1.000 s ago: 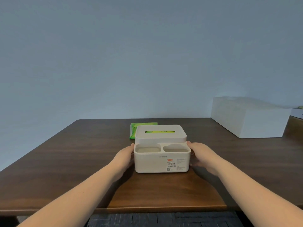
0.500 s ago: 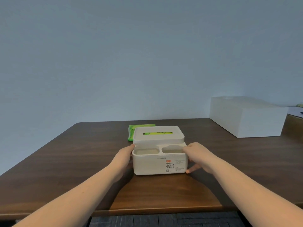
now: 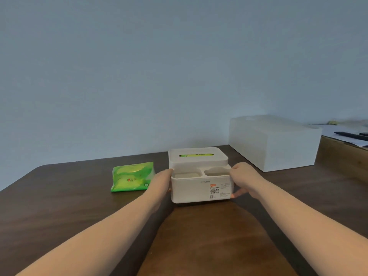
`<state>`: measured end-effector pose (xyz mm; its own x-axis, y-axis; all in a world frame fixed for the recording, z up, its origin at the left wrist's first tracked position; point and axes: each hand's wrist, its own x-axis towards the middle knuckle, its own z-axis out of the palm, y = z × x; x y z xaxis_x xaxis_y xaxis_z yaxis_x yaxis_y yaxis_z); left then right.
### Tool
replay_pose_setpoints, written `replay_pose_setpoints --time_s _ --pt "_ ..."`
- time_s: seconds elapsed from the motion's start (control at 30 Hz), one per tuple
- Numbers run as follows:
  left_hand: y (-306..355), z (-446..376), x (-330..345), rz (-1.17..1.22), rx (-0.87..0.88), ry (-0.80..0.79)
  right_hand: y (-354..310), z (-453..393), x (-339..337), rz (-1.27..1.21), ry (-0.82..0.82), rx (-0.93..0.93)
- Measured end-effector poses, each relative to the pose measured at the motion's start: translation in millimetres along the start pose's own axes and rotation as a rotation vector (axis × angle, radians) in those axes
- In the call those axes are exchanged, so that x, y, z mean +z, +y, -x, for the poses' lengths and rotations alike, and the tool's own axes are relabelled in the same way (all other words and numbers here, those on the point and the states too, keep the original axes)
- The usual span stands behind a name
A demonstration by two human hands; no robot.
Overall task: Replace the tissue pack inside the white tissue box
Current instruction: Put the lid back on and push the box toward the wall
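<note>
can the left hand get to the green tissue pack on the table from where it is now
Probably yes. The green tissue pack lies flat just left of the left hand, with bare table between them. The hand must first let go of the white tissue box.

You are looking at a dim, evenly lit scene with a cool bluish cast over the wall (image 3: 179, 66). The dark wooden table (image 3: 59, 216) carries a warm, brighter sheen in the near centre, between your forearms, and each forearm casts a soft dark shadow beside it. The white tissue box (image 3: 201, 188) casts a thin shadow along its near base. The whole picture is soft and slightly blurred; the label print on the box cannot be read. The far right edge smears, and the table's far edge bows from wide-angle distortion.
</note>
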<state>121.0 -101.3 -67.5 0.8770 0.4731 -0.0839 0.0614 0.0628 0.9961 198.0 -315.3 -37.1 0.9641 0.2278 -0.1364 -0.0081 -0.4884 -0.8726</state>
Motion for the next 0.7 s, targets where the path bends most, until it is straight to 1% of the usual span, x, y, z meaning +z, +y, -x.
replay_pose_setpoints --time_s 0.07,0.17,0.23,0.33,0.43,0.53,0.63,0.7 --pt "0.5 -28.5 17.6 0.019 -0.005 -0.009 1.2 -29.7 -10.2 0.006 0.022 0.012" --pt "1.4 -67.3 45.2 0.112 -0.085 -0.061 1.6 -78.8 -21.8 0.016 0.05 0.011" --pt "-0.5 -91.9 58.4 0.107 -0.056 -0.073 -1.7 -103.9 -27.4 0.025 0.074 0.014" --pt "-6.4 -136.4 75.9 0.167 -0.104 -0.08 -7.5 -141.5 -34.3 0.002 0.114 0.018" --pt "-8.9 -178.5 92.3 0.218 -0.097 -0.075 -8.3 -174.6 -37.7 -0.021 0.162 0.049" --pt "-8.7 -207.1 105.0 0.189 -0.064 -0.118 -6.7 -200.7 -36.6 0.039 0.291 0.052" --pt "-11.9 -224.7 113.4 0.111 0.0 -0.166 -4.7 -214.9 -32.5 0.167 0.421 -0.01" --pt "-12.6 -226.6 117.3 0.074 0.019 -0.209 -3.2 -218.8 -29.1 0.218 0.464 -0.046"
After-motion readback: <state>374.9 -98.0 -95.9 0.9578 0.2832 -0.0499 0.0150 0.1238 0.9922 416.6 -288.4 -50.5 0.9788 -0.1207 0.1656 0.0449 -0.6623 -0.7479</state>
